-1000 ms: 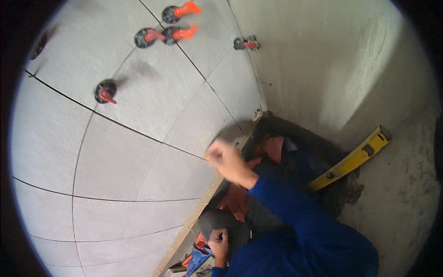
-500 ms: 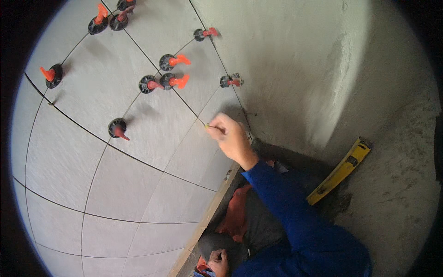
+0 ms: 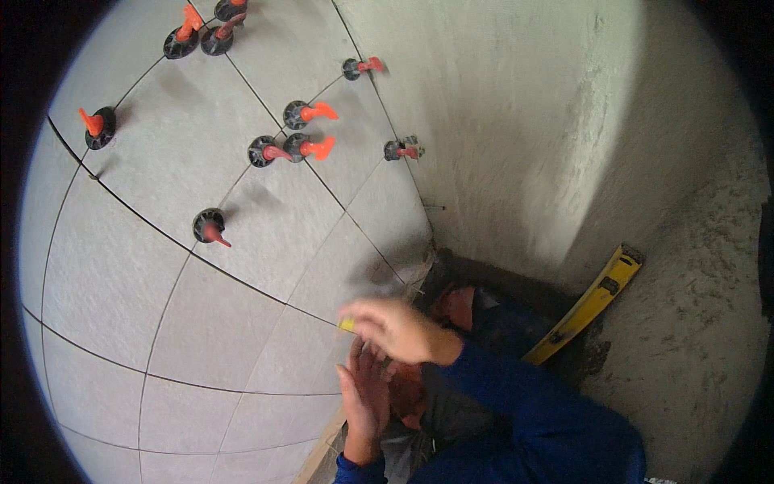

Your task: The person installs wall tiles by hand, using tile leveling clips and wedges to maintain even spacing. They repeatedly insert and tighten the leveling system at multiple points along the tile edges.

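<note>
At your far left, the pale tiled surface [image 3: 201, 315] runs out into the dark rim, which cuts off its outer tiles. Tile clips [image 3: 208, 225] with black discs and red or orange grips stand along its far joints, the farthest one sliced by the top edge. Nearer you, a broad, smooth stretch of tile reaches from those clips to your hands and gives them room on the left. A wooden strip [image 3: 325, 448] edges the tile at the near side and passes out of sight behind your left forearm.

Your left hand [image 3: 365, 395] points away from you, palm bared and opened wide, thumb apart on the left; its fingertips sit close under the other hand, and you cannot tell whether they touch. Just above them, a small yellow piece [image 3: 347, 324] is pinched in the bent fingers of your right hand [image 3: 393, 329], which reaches in leftward over the tile's edge, blurred; most of the piece is covered.

Right of the hands, a reddish thing [image 3: 407, 395] is half hidden and hard to name. Farther right, your sleeve [image 3: 524, 387] hides the near end of a yellow level [image 3: 588, 305], with the grey wall [image 3: 516, 121] beyond.
</note>
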### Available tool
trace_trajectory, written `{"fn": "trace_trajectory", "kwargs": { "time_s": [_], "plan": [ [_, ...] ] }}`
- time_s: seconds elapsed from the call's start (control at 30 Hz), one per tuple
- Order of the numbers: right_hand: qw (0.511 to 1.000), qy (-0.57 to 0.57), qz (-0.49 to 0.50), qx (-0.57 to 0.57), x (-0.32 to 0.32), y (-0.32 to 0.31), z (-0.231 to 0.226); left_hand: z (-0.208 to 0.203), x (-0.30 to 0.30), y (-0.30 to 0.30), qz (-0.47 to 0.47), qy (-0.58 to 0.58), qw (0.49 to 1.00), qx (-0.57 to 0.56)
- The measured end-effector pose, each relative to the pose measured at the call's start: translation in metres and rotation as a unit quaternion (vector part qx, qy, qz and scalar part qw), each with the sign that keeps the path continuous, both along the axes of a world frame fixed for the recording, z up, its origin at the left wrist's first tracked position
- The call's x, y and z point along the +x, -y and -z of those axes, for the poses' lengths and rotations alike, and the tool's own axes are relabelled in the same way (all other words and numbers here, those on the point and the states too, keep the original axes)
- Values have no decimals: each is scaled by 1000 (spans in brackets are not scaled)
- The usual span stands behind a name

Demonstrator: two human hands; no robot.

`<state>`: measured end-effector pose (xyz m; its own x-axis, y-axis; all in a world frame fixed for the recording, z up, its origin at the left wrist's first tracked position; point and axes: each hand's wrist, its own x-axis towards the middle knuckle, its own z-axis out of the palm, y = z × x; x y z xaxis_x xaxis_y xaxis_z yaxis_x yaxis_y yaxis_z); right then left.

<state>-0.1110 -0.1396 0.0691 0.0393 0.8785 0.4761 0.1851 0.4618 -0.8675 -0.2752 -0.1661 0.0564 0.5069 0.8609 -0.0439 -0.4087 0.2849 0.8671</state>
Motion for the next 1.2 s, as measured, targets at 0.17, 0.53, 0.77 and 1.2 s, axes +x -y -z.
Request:
{"fn": "trace_trajectory", "kwargs": {
  "time_s": [0.17,0.53,0.77,1.2],
  "plan": [
    [932,16,359,40,91,-20,-42,-18,30,-37,7,-138,990,33],
    [791,321,520,2,148,-72,-92,-63,192,-150,33,72,992,-100],
    [828,282,484,-5,158,-74,-92,-52,248,-195,59,188,961,-195],
    [810,338,477,44,167,-85,-83,-79,273,-187,-25,240,928,-283]
  ]
}}
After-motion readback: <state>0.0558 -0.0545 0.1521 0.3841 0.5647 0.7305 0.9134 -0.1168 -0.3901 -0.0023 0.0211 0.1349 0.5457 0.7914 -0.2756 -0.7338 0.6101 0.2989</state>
